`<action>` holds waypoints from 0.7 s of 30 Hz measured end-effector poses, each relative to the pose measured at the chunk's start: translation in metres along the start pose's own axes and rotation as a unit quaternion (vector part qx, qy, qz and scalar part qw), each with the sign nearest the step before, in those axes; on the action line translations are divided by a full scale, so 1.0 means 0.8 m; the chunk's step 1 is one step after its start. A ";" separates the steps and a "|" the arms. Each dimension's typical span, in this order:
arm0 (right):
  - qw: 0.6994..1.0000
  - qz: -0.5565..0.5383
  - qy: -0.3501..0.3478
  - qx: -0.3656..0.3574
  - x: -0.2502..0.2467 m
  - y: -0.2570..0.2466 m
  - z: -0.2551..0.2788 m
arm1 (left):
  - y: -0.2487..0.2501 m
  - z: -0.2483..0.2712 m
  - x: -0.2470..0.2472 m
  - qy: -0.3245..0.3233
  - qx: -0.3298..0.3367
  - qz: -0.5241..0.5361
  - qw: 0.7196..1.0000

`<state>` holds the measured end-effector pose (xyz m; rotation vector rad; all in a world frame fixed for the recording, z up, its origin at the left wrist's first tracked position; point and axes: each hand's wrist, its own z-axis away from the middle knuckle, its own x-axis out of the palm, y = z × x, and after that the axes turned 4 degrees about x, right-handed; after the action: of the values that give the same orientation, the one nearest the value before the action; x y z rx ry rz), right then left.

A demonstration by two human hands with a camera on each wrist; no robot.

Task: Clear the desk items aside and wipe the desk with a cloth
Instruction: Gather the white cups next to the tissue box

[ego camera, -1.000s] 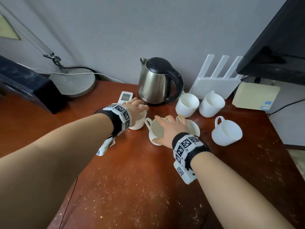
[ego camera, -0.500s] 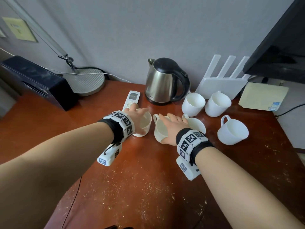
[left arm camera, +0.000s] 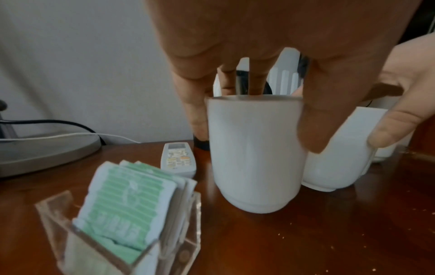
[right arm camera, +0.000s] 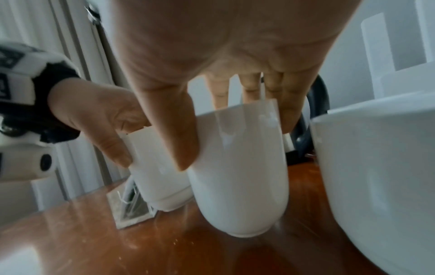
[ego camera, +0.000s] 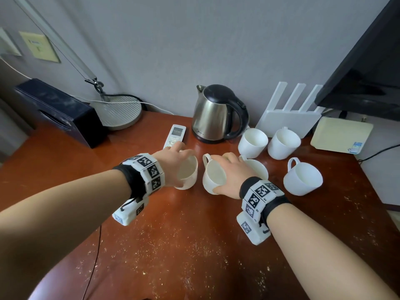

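1. Head view: the left hand [ego camera: 173, 163] has its grip curled over the rim of a plain white handleless ceramic cup [ego camera: 187, 173]. The right hand [ego camera: 232, 172] clasps a glossy white ceramic mug with a loop handle [ego camera: 213, 176]. Both stand mid-way across the crumb-speckled reddish-brown wooden desk [ego camera: 173, 245], just in front of the steel electric kettle [ego camera: 213, 114]. Glazed ceramic is probably rigid, light when empty, slick and chippable.
2. Left wrist view: fingers [left arm camera: 196, 104] and thumb pinch the cup [left arm camera: 255, 152] at its rim from above. It looks matte, straight-walled and upright. A rim hold suits a short slide.
3. Right wrist view: thumb and fingers [right arm camera: 292, 109] straddle the rounded, shiny mug [right arm camera: 240, 160], which is tilted. Its handle is hidden, so I would take the body low and firmly.
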<state>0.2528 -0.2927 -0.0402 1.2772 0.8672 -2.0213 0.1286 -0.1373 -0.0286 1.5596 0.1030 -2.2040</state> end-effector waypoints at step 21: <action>0.984 0.011 0.087 -0.156 -0.063 -0.163 0.033 | -0.129 0.163 -0.064 0.123 0.054 -0.042 0.990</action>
<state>0.1579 -0.2259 0.0426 1.2874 1.1929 -1.6930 -0.0125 -0.0681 0.0460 1.9141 0.1279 -2.1004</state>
